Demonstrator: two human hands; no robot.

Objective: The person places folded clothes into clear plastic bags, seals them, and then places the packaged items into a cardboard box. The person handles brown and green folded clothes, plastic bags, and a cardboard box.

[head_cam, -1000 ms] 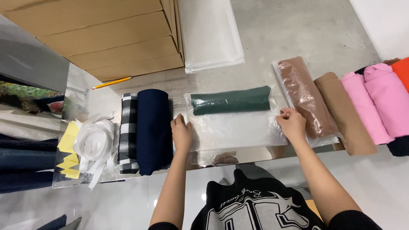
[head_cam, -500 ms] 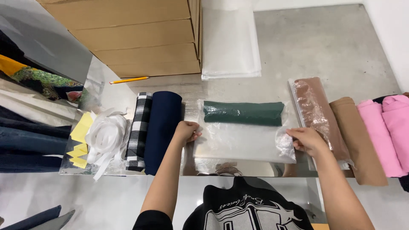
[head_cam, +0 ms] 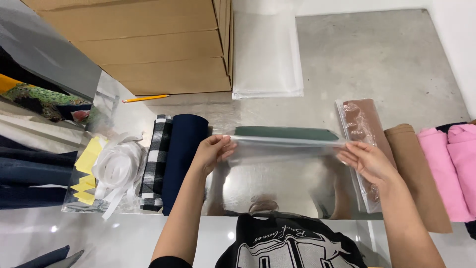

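Note:
A rolled dark green cloth (head_cam: 287,133) lies inside a clear plastic bag (head_cam: 285,145) on the shiny metal table (head_cam: 277,191). My left hand (head_cam: 212,152) grips the bag's left end and my right hand (head_cam: 366,162) grips its right end. The near flap of the bag is lifted off the table and folded up toward the roll. A navy roll (head_cam: 181,154) and a black-and-white checked roll (head_cam: 156,159) lie just left of my left hand. A bagged brown roll (head_cam: 358,124) lies just right of my right hand.
Cardboard boxes (head_cam: 148,44) stand at the back left, with a yellow pencil (head_cam: 145,98) in front. Flat clear bags (head_cam: 267,59) lie at the back. White tape and yellow slips (head_cam: 106,168) lie left. Tan (head_cam: 416,168) and pink rolls (head_cam: 453,164) lie right.
Both hands have lifted the bag's near edge off the table and turned it up against the green roll. The view has also shifted slightly.

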